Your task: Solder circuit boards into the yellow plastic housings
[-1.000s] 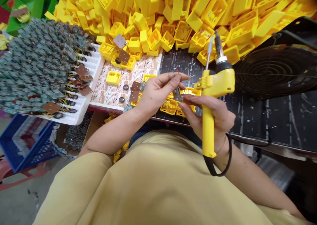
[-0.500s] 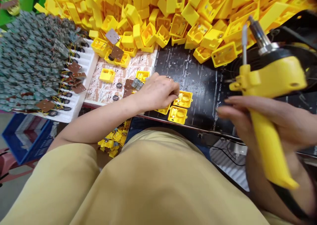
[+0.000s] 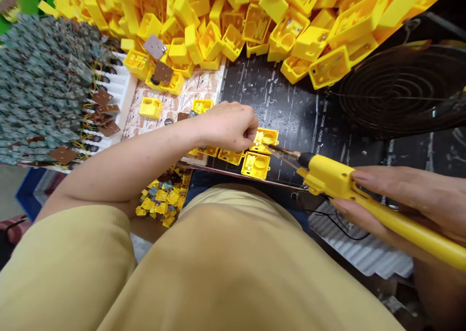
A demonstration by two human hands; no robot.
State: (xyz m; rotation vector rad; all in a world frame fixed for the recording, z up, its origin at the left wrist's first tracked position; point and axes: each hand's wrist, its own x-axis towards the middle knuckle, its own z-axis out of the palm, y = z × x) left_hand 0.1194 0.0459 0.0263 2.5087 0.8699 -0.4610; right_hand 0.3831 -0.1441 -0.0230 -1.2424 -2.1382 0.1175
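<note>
My right hand [image 3: 404, 205] is wrapped round a yellow soldering gun [image 3: 331, 175]. Its metal tip and thin feed tube point left, ending at the upper yellow plastic case [image 3: 270, 137]. My left hand [image 3: 235, 127] is closed, with fingertips down at the left side of that same case. Whatever those fingers pinch is hidden behind the knuckles. Just below lies another open yellow case [image 3: 256, 166], its perforated round area facing up. A third open case [image 3: 230, 156] is partly covered by the left hand.
A big heap of yellow cases [image 3: 204, 10] lines the back. At left, many wired circuit boards [image 3: 47, 88] crowd a white foam tray [image 3: 125, 78]. A black round fan grille [image 3: 393, 93] is at right. Below the bench edge, a box holds more yellow cases [image 3: 162, 202].
The soldering gun has swung from upright at right down and leftward, its tip now at the upper case. My left hand remains closed by the cases. The view has shifted slightly.
</note>
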